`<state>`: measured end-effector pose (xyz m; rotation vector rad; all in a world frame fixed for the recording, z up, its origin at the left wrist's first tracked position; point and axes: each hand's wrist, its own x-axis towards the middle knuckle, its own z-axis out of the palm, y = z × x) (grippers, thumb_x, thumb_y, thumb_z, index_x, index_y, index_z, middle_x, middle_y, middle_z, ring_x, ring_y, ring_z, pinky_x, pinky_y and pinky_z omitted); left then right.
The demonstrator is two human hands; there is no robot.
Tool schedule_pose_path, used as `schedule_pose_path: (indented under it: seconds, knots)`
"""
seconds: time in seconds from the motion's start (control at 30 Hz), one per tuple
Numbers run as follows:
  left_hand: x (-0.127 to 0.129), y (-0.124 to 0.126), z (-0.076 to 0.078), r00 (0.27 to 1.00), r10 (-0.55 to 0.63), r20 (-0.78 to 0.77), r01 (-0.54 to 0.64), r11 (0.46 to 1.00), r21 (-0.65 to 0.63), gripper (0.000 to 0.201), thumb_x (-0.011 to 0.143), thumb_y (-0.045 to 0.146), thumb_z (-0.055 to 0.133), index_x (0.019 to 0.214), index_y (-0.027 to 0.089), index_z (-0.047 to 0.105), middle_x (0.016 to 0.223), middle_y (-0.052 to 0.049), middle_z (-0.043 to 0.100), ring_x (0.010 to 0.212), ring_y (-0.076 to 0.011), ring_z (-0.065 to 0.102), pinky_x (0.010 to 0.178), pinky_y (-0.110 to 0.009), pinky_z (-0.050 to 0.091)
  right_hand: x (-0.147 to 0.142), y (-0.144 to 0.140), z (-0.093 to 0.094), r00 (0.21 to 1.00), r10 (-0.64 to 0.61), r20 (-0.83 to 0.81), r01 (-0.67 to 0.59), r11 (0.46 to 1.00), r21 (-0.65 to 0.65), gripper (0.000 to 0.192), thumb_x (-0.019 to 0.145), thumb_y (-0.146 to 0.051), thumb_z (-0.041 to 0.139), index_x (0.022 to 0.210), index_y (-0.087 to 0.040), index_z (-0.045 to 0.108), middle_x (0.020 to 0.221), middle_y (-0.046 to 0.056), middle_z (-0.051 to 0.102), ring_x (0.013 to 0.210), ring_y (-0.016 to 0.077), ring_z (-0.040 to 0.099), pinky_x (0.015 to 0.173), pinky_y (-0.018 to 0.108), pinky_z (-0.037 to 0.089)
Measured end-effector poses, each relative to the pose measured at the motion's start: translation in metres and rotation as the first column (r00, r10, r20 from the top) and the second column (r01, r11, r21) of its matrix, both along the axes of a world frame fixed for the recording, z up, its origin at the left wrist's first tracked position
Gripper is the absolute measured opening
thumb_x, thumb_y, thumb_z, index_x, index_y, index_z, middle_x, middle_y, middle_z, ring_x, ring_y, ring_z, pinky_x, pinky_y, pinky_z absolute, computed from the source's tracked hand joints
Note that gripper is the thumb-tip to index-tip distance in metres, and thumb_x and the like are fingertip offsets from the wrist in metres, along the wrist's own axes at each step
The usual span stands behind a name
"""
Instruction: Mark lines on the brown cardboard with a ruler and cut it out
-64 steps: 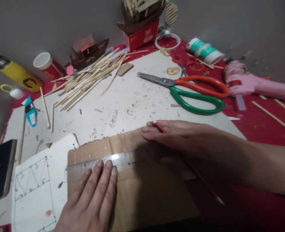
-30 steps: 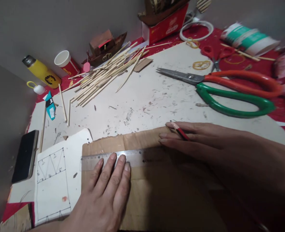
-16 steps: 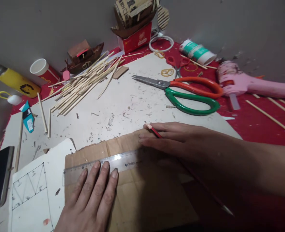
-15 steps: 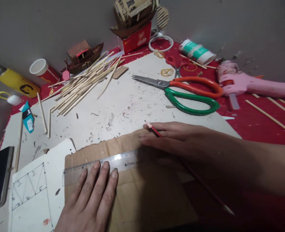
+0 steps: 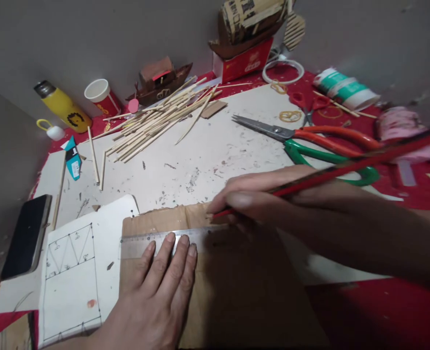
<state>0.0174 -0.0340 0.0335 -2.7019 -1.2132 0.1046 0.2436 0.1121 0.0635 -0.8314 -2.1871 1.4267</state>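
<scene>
My left hand (image 5: 163,287) lies flat with its fingers spread, pressing a clear ruler (image 5: 138,248) onto a piece of brown cardboard (image 5: 244,296). In my right hand (image 5: 258,204) is a red pencil (image 5: 331,170), pinched between thumb and fingers. Its tip points down at the cardboard just above the ruler's upper edge; whether it touches I cannot tell. Shadow from the right hand covers the ruler's right end. Partly under the cardboard's left side is a white paper (image 5: 72,296) with a drawn zigzag truss pattern.
Large scissors (image 5: 280,133) with orange and green handles lie beyond my right hand, near a pink glue gun (image 5: 400,126). Several wooden sticks (image 5: 156,121) are heaped at the back. A phone (image 5: 25,238), yellow bottle (image 5: 65,107), paper cup (image 5: 101,95) and model boat (image 5: 160,80) stand around.
My right hand has turned the pencil from lying under the palm to a writing grip, tip down at the cardboard. The left hand stays on the ruler. The view has shifted left.
</scene>
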Motion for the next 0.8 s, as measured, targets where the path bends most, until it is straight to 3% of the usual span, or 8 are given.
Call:
schedule_pose_path:
  seconds: [0.1,0.27,0.33,0.5,0.63,0.8]
  knots:
    - [0.000,-0.002,-0.004,1.000,0.021,0.021,-0.021,1.000,0.002,0.055,0.091,0.032,0.052,0.138,0.004,0.053,0.144,-0.015,0.058,0.135,-0.0341,0.048,0.115,-0.042,0.021,-0.035,0.006,-0.009,0.997,0.069,-0.022,-0.072,0.974,-0.215,0.016,0.093,-0.022,0.054,0.084,-0.020,0.067,0.065,-0.004,0.063,0.056,0.0089,0.055,0.048,0.018,0.042]
    - [-0.001,-0.004,-0.012,0.998,0.005,0.056,-0.008,0.999,0.053,0.051,0.093,0.027,0.047,0.137,0.002,0.054,0.145,-0.018,0.056,0.137,-0.0367,0.043,0.117,-0.046,0.021,-0.067,0.012,-0.024,0.996,0.053,-0.069,-0.081,0.859,-0.505,0.016,0.092,-0.016,0.056,0.077,-0.017,0.061,0.069,-0.003,0.066,0.058,0.0067,0.061,0.050,0.014,0.046]
    - [-0.002,-0.005,-0.014,0.998,0.006,0.067,-0.009,0.999,0.051,0.051,0.093,0.026,0.046,0.137,0.002,0.054,0.145,-0.018,0.057,0.140,-0.0359,0.040,0.119,-0.046,0.019,-0.068,0.015,-0.021,0.998,-0.004,-0.058,-0.027,0.845,-0.534,0.021,0.094,-0.015,0.054,0.074,-0.017,0.059,0.066,-0.003,0.066,0.053,0.0059,0.059,0.046,0.013,0.045]
    - [-0.008,-0.006,-0.014,0.998,0.019,0.066,-0.020,1.000,0.009,0.052,0.097,0.027,0.043,0.144,0.005,0.049,0.149,-0.016,0.052,0.147,-0.0322,0.031,0.122,-0.042,0.014,-0.050,0.026,-0.006,0.971,-0.214,-0.106,0.140,0.868,-0.476,0.028,0.096,-0.014,0.053,0.069,-0.018,0.058,0.059,-0.002,0.065,0.046,0.0074,0.059,0.043,0.015,0.048]
    - [-0.013,-0.007,-0.014,0.997,-0.004,0.077,0.005,1.000,-0.011,0.057,0.100,0.032,0.039,0.150,0.005,0.042,0.150,-0.015,0.052,0.150,-0.0311,0.024,0.124,-0.041,0.011,-0.036,0.031,-0.011,0.919,-0.367,-0.144,0.247,0.821,-0.515,0.030,0.098,-0.013,0.050,0.070,-0.017,0.059,0.062,0.000,0.064,0.051,0.0091,0.062,0.042,0.016,0.050]
    - [-0.011,-0.005,-0.018,0.997,0.013,0.078,-0.018,0.998,0.066,0.057,0.102,0.022,0.030,0.157,0.005,0.028,0.142,-0.015,0.060,0.151,-0.0294,0.023,0.125,-0.042,0.013,-0.032,0.031,-0.027,0.884,-0.445,-0.140,0.276,0.742,-0.611,0.028,0.099,-0.013,0.047,0.074,-0.015,0.058,0.065,0.000,0.062,0.053,0.0092,0.060,0.040,0.016,0.049]
